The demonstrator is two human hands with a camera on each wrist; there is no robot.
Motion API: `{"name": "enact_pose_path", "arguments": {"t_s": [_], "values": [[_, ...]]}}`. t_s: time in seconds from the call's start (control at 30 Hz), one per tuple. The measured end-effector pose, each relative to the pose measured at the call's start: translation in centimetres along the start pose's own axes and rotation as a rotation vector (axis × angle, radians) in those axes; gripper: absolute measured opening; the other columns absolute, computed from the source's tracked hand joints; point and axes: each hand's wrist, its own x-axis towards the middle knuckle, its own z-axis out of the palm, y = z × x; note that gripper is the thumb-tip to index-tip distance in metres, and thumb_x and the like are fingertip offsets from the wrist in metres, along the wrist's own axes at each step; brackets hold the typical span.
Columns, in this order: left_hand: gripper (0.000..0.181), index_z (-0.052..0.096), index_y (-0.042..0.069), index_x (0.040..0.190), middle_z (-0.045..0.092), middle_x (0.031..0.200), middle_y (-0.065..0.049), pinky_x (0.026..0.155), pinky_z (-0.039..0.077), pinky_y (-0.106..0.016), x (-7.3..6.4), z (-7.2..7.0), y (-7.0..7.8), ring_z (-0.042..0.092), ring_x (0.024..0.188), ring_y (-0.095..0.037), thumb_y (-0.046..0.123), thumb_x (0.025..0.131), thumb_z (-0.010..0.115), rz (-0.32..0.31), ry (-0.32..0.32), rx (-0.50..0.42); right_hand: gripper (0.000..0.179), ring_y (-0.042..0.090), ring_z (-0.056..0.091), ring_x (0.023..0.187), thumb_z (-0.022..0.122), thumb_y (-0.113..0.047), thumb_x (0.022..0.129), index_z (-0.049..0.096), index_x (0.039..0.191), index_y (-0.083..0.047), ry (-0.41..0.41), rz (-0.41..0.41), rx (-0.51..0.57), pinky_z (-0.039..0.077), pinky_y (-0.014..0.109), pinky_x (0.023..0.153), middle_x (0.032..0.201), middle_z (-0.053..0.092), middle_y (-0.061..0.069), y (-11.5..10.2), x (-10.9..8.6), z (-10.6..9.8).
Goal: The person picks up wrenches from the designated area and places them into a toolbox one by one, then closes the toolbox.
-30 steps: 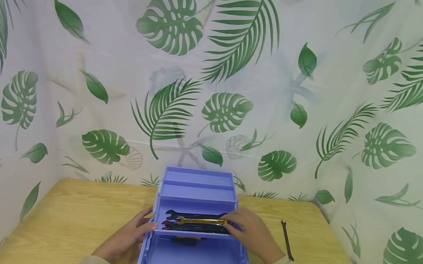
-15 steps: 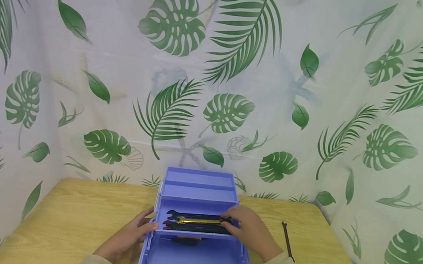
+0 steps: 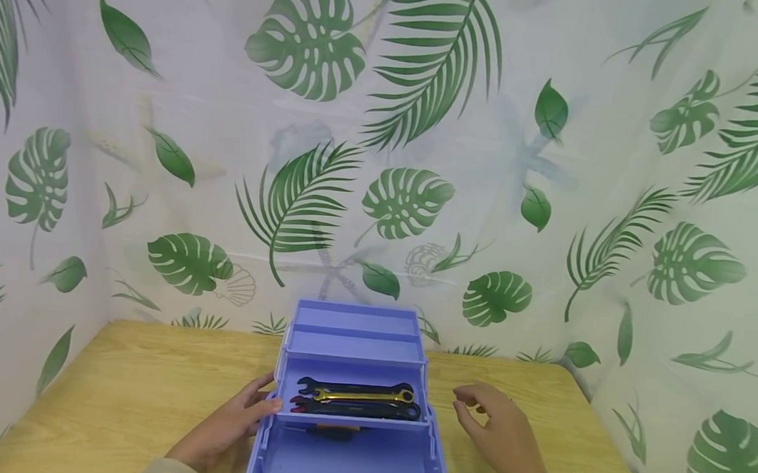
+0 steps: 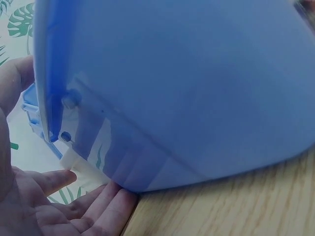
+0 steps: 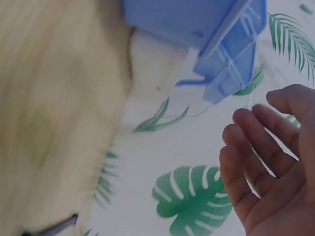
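Note:
A blue toolbox [image 3: 348, 463] stands unfolded on the table. Its middle tray holds a gold wrench [image 3: 364, 398] between dark wrenches [image 3: 357, 409], ends side by side. My left hand [image 3: 234, 423] rests on the box's left side, the thumb at the tray's corner. In the left wrist view its fingers [image 4: 115, 211] extend to the box's lower edge. Right of the box, my right hand [image 3: 500, 432] hovers with loosely bent fingers and nothing in them. A thin dark wrench [image 5: 54, 228] lies on the table in the right wrist view; the right hand hides it from the head view.
The upper tray [image 3: 355, 332] is raised at the back of the toolbox. Under the middle tray, a tool with orange and black parts [image 3: 333, 432] sits partly hidden in the base. A leaf-printed cloth [image 3: 370, 157] hangs behind the wooden table [image 3: 173, 368].
My right hand has let go of the gold wrench, which lies in the tray, and moved right, out of the toolbox. The left hand stays where it was.

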Motion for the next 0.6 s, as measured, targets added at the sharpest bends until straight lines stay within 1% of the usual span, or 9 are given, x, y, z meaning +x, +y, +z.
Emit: {"name": "enact_pose_path", "arguments": {"t_s": [0.1,0.17,0.27,0.4,0.53,0.6], "values": [[0.081,0.019,0.003,0.163,0.041,0.152,-0.031,0.107,0.049,-0.055,0.1,-0.1,-0.1,0.058,0.127,-0.038,0.038,0.104,0.060,0.003,-0.004,0.002,0.022,0.007,0.067,0.084,0.080,-0.012,0.089,0.076,0.110,-0.016,-0.025,0.082,0.002,0.059,0.031,0.069,0.094,0.072,-0.013,0.8,-0.6,-0.7],[0.081,0.019,0.003,0.163,0.041,0.152,-0.032,0.108,0.049,-0.055,0.1,-0.1,-0.2,0.058,0.127,-0.038,0.038,0.103,0.060,0.002,-0.002,0.004,0.024,0.010,0.068,0.085,0.078,-0.013,0.091,0.075,0.114,-0.014,-0.044,0.123,-0.006,0.059,0.031,0.071,0.095,0.072,-0.010,1.4,-1.0,-1.2],[0.081,0.020,0.003,0.163,0.041,0.152,-0.032,0.108,0.049,-0.055,0.2,-0.1,-0.3,0.058,0.127,-0.038,0.039,0.103,0.060,0.000,0.001,0.005,0.025,0.012,0.067,0.083,0.078,-0.015,0.092,0.074,0.117,-0.011,-0.069,0.172,-0.019,0.057,0.028,0.068,0.097,0.072,-0.007,2.3,-1.5,-1.9],[0.081,0.020,0.004,0.163,0.042,0.152,-0.031,0.107,0.049,-0.056,0.1,0.0,-0.3,0.059,0.126,-0.038,0.040,0.103,0.060,-0.006,0.006,0.009,0.025,0.010,0.065,0.081,0.077,-0.018,0.093,0.074,0.117,-0.011,-0.119,0.233,-0.026,0.055,0.025,0.067,0.098,0.073,-0.004,3.2,-1.9,-2.8],[0.081,0.020,0.003,0.163,0.041,0.152,-0.032,0.107,0.049,-0.055,-0.1,0.2,-0.3,0.059,0.126,-0.038,0.040,0.103,0.061,-0.007,0.011,0.012,0.026,0.010,0.067,0.083,0.075,-0.019,0.095,0.074,0.118,-0.009,-0.167,0.293,-0.021,0.058,0.029,0.071,0.102,0.074,-0.001,3.6,-2.2,-3.4],[0.082,0.019,0.003,0.163,0.041,0.152,-0.033,0.107,0.049,-0.055,-0.2,0.3,-0.3,0.059,0.126,-0.038,0.040,0.103,0.061,-0.007,0.014,0.012,0.027,0.014,0.069,0.086,0.074,-0.021,0.096,0.073,0.119,-0.007,-0.213,0.327,-0.018,0.059,0.033,0.074,0.103,0.074,0.001,4.0,-2.3,-3.7]]}}
